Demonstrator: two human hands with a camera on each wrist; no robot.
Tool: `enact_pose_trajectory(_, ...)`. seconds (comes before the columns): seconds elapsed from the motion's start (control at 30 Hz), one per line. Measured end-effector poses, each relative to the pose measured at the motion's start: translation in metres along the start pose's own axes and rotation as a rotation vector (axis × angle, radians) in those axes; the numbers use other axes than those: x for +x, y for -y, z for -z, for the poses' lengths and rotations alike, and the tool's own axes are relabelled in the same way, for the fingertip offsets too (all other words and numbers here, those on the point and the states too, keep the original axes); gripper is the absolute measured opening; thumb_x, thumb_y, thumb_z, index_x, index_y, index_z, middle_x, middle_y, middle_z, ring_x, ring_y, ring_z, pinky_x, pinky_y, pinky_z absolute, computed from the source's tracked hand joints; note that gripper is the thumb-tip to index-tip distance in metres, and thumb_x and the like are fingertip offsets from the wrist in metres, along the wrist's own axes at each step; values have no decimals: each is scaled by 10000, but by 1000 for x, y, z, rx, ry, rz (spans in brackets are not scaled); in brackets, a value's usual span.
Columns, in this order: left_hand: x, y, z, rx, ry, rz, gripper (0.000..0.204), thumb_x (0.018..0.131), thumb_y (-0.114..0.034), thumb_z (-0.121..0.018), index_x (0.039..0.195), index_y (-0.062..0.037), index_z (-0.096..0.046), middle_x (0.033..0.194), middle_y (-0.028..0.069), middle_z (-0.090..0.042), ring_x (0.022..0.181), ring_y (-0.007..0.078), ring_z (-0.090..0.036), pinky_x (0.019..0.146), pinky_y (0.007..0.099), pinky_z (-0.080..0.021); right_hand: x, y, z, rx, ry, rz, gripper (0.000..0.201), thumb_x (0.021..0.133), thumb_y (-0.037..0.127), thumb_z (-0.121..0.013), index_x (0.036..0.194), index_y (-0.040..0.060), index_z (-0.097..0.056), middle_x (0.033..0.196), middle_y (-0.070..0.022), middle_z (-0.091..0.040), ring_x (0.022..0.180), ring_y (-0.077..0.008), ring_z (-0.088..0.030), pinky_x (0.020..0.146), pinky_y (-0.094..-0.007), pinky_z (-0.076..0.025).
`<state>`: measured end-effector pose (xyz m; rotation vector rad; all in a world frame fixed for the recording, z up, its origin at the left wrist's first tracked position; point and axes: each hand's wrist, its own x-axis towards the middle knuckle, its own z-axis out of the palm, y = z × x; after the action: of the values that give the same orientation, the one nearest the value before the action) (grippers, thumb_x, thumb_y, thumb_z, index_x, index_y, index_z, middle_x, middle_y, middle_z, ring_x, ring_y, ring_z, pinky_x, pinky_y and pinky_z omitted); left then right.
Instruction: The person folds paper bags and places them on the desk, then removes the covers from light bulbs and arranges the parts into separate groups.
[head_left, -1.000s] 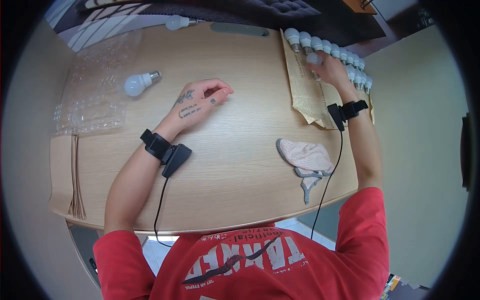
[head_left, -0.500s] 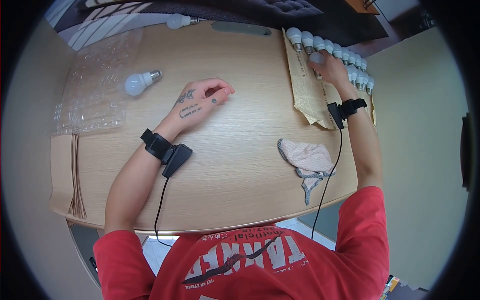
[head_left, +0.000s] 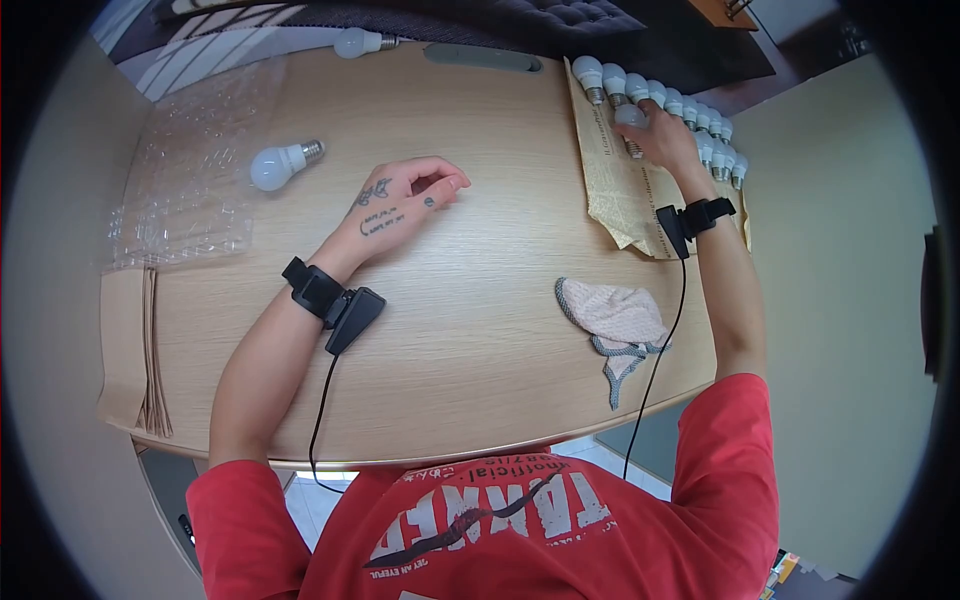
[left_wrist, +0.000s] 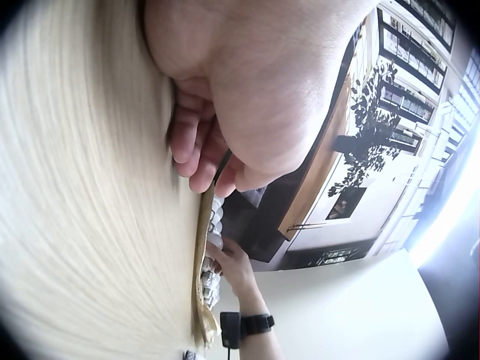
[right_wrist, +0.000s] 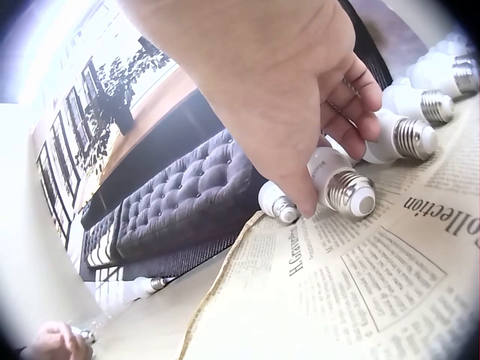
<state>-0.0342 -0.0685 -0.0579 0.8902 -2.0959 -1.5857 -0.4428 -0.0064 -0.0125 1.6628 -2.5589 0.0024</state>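
On the printed paper at the back right, my right hand holds a white light bulb by its rounded end. In the right wrist view the thumb lies along one side of this bulb, its metal screw base pointing toward the camera; the fingers reach round behind, partly hidden. Several like bulbs lie in rows beside and beyond that hand. My left hand rests on the table with fingers loosely bent, holding nothing. Nearest to it lies a single bulb.
Clear bubble wrap spreads over the table's left side, with folded brown paper nearer the front. Another bulb lies at the back edge. A pink cloth with grey trim sits front right, a wrist cable crossing beside it.
The right hand stays at the same bulb, with only a very slight shift. The left hand keeps its place on the table.
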Motion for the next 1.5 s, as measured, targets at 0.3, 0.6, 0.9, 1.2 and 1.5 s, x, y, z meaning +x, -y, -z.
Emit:
enact_pose_trajectory(0.3,0,1,1,-22,3,-37,266,968,-275,-595,1075,-75,-735,895,48,-711,850,132,-635,813,288,-489,10,24,31,-35,-54,29,670,832,562,-687,1297,83,-631,1082,-238,-714,1045,-389,-684,914,-462,-534)
enact_pose_trajectory(0.6,-1,-1,4,10,15,-68,244,1002,-249,-587,1072,-59,-722,860,32,-694,819,107,-632,799,268,-502,55,160,52,115,-129,365,462,879,432,-687,1222,122,-679,1105,-185,-718,1061,-372,-674,930,-467,-531)
enact_pose_trajectory(0.9,2,4,3,12,11,-107,251,992,-263,-602,1065,-52,-716,881,46,-718,838,126,-658,801,276,-505,86,279,-1,206,-153,634,452,878,294,-667,1273,80,-615,1298,-140,-603,1150,-369,-627,967,-482,-528)
enact_pose_trajectory(1.2,2,3,2,-4,8,-120,243,993,-251,-604,1057,-45,-715,884,60,-721,830,132,-664,781,274,-509,106,323,-31,163,-138,599,400,887,267,-650,1223,52,-625,1258,-159,-604,1131,-374,-644,940,-491,-536)
enact_pose_trajectory(1.5,2,2,3,-8,-13,-86,267,986,-268,-608,1059,-37,-720,901,72,-727,828,152,-663,782,288,-510,102,325,-34,235,-74,493,399,898,342,-635,1167,58,-714,1249,-174,-648,1119,-376,-659,959,-474,-528)
